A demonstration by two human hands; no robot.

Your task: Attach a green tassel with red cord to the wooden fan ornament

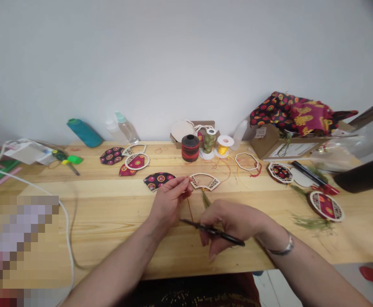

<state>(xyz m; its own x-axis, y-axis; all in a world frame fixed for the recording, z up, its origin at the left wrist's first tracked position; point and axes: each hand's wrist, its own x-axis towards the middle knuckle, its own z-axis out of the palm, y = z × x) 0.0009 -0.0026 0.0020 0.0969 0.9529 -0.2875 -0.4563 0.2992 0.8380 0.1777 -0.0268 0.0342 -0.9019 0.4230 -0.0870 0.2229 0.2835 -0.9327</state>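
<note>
Near the middle of the table, my left hand (pixel 170 198) is closed in a pinch on a thin reddish cord (pixel 190 209) that hangs down from the fingertips. My right hand (pixel 226 226) grips a pair of black scissors (pixel 214 231), whose blades point left below the left hand, close to the cord. Just beyond my hands lies a fan-shaped wooden frame (pixel 205 181) with a green tassel (pixel 206 199) under it, partly hidden by the right hand. A dark patterned fan-shaped fabric piece (pixel 157 181) lies behind the left hand.
Spools of red-black thread (pixel 190 148), green thread (pixel 209 142) and yellow thread (pixel 222 146) stand at the back. A cardboard box (pixel 289 145) with patterned cloth sits back right. Round ornament (pixel 326 206) and black marker (pixel 311 175) lie right. A white cable (pixel 65 213) crosses the left side.
</note>
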